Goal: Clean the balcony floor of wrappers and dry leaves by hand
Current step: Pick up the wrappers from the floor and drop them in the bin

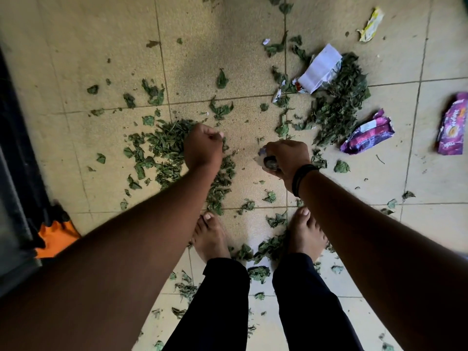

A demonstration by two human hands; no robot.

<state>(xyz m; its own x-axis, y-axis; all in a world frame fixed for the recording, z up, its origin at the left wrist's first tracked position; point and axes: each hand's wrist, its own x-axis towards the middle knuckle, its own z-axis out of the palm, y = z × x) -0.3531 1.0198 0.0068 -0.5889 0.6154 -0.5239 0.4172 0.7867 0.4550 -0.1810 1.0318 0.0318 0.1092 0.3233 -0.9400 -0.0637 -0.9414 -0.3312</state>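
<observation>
So the person is standing barefoot on the beige tiled balcony floor (pixel 228 46), bent over with both arms reaching down. The left hand (pixel 202 145) is curled into a fist right at the edge of a heap of crumpled dry green leaves (pixel 162 145); can't tell if there's anything inside the fist, since the fingers are tucked under. The right hand (pixel 286 158), with a black band on the wrist (pixel 301 178), has its fingers curled around a small dark wad of leaves (pixel 271 162), with a bit of purplish scrap poking out at the fingertips. Loose leaves are scattered pretty much everywhere, including around and between the bare feet (pixel 212 234). A second, bigger leaf pile (pixel 339 110) sits up and to the right, with a white folded wrapper (pixel 320 68) lying on its upper left edge. Just right of that pile is a crumpled purple snack wrapper (pixel 367 135), and another purple wrapper (pixel 452 125) lies farther out by the frame edge. A yellow and white torn wrapper (pixel 371 25) is up near the top right. Something orange and black (pixel 55 231) is off at the left by a dark door frame (pixel 15 148).
</observation>
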